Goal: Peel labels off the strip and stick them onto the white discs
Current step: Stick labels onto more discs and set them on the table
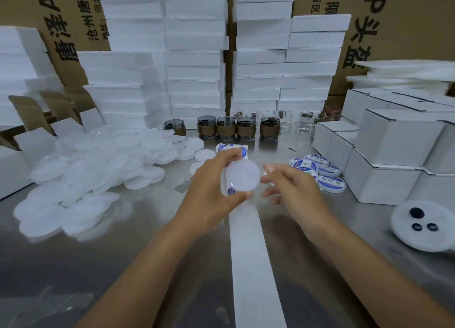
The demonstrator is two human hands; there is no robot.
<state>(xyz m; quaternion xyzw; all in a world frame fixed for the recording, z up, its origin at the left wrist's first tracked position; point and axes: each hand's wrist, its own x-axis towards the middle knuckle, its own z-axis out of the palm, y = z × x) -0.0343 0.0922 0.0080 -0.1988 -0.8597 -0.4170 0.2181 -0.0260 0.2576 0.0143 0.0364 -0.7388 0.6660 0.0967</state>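
White disc [242, 175], just one, was at centre frame, gripped by fingers of the left hand [209, 187] over the single strip [251, 254]; right hand [293, 187] fingers hung loose at its right edge. Five brown-sleeved cups [226, 130] lined the counter [123, 254].

Your table [123, 266] is sheeny brushed metal; the disc [242, 177] you hold looks matt foam, the strip [253, 266] smooth paper.
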